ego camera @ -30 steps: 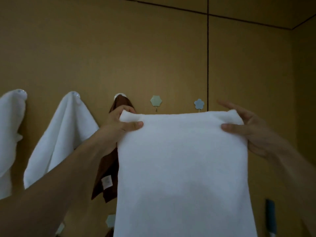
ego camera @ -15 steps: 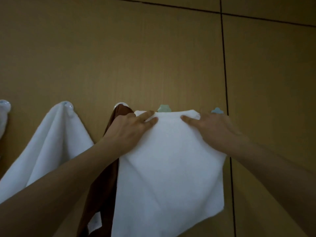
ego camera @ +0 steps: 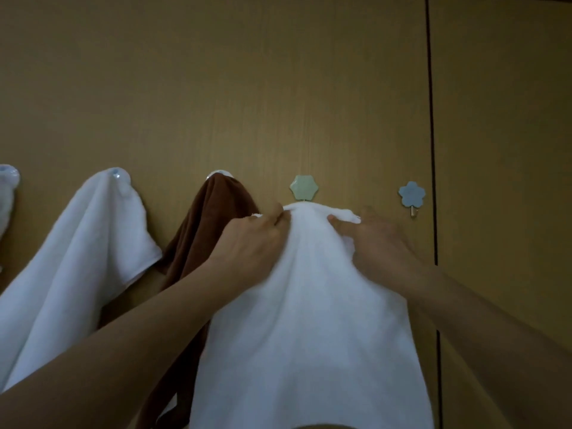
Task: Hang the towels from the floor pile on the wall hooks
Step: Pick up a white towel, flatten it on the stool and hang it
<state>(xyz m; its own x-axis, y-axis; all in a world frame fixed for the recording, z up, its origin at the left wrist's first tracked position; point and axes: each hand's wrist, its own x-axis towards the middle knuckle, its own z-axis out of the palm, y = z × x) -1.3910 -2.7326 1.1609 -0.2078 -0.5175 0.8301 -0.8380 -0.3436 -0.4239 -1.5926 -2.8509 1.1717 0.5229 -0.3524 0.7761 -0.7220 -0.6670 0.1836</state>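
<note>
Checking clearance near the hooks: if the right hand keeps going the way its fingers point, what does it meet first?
The right hand points up and leftward along the white towel. Likely first: the towel's bunched top under the green hook, then the left hand. Depth is unclear.

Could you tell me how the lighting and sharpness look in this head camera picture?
Head view: dim, flat light with a yellowish cast on the wall; no glare; the white towel looks greyish and soft; both hooks are fairly sharp.
</note>
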